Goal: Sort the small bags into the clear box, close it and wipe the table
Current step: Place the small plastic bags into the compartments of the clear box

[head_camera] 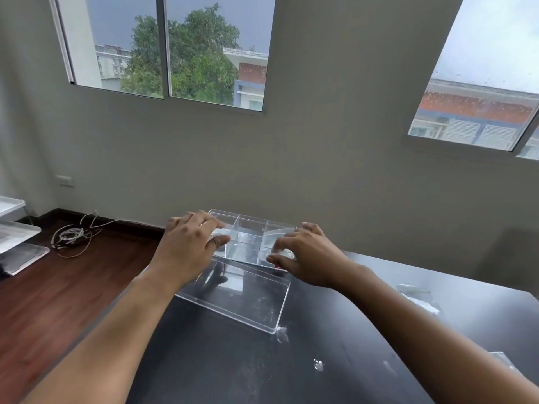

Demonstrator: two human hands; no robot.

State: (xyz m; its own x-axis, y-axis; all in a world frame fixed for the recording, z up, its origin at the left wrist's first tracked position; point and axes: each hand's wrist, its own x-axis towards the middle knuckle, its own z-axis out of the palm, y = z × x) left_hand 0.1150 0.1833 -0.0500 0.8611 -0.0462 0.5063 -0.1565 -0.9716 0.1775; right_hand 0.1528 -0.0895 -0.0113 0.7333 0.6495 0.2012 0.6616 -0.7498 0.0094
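Note:
A clear box [248, 237] with several compartments stands open at the far edge of the black table [210, 371]. Its clear lid [248, 301] lies flat on the table just in front of it. My left hand [189, 246] grips the box's left end, fingers over the rim and thumb on the front wall. My right hand [309, 258] holds the right end, fingers spread over the right compartment; a small red bit shows by the thumb. One small clear bag [420, 297] lies on the table to the right, and another bag [501, 358] lies nearer, partly behind my right forearm.
White crumbs and smears [318, 364] dot the table in front of the lid. The wall stands right behind the box. Beyond the table's left edge is wooden floor with a coil of cables [71, 237] and stacked trays [14, 237].

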